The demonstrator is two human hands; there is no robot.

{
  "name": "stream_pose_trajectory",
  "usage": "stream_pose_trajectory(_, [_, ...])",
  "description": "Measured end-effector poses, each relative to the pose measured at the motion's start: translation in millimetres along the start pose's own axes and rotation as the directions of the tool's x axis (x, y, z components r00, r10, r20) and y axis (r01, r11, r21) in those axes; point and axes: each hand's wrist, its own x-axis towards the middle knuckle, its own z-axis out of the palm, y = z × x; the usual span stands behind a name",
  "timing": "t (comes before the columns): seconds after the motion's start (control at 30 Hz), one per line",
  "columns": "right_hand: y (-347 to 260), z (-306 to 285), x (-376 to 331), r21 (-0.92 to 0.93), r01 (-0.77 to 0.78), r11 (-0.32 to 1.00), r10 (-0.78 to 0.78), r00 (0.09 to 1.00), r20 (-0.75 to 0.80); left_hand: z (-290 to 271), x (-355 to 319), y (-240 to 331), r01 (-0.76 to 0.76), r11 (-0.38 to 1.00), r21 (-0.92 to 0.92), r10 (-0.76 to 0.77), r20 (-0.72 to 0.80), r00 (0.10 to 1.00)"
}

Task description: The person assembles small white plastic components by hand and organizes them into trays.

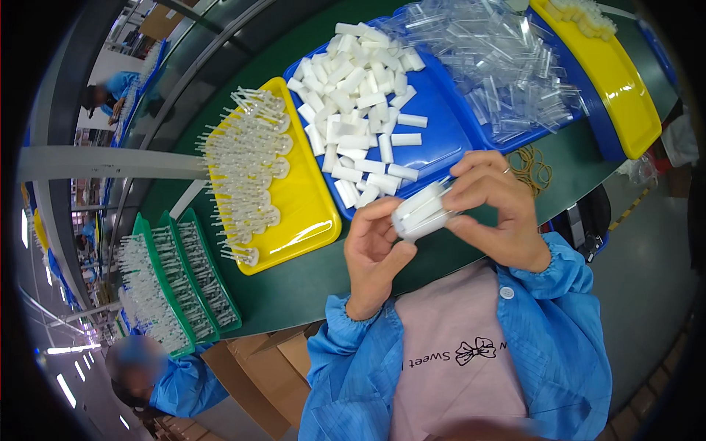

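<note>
Between my two hands, near the table's front edge, is a tilted round part (421,213) with several white tube-like pieces standing around it. My left hand (373,250) grips its rounded end between thumb and fingers. At the other end, the fingertips of my right hand (494,209) pinch it, and thin prongs stick out there. What exactly lies under the right fingertips is hidden. Just beyond my hands, a blue tray (441,143) holds a loose heap of short white cylinders (360,95).
Left of it, a yellow tray (312,220) carries rows of clear pronged parts (246,169). Green racks (193,272) stand farther left. Clear plastic tubes (500,73) fill another blue tray. Rubber bands (531,170) lie beside my right hand. A co-worker's blue sleeve (187,386) is at lower left, near a cardboard box (257,367).
</note>
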Motion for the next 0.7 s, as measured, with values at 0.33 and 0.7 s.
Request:
stream_pose_trajectory(0.33, [55, -48, 42, -0.563, -0.023, 0.826, -0.063, 0.989, -0.133, -8, -3, -4, 0.001, 1.0, 0.03, 0.004, -0.144, 0.99])
stream_pose_trajectory(0.7, [79, -39, 21, -0.824, -0.003, 0.566, -0.017, 1.0, -0.016, -5, -3, -1, 0.034, 0.996, -0.081, -0.045, -0.138, 0.989])
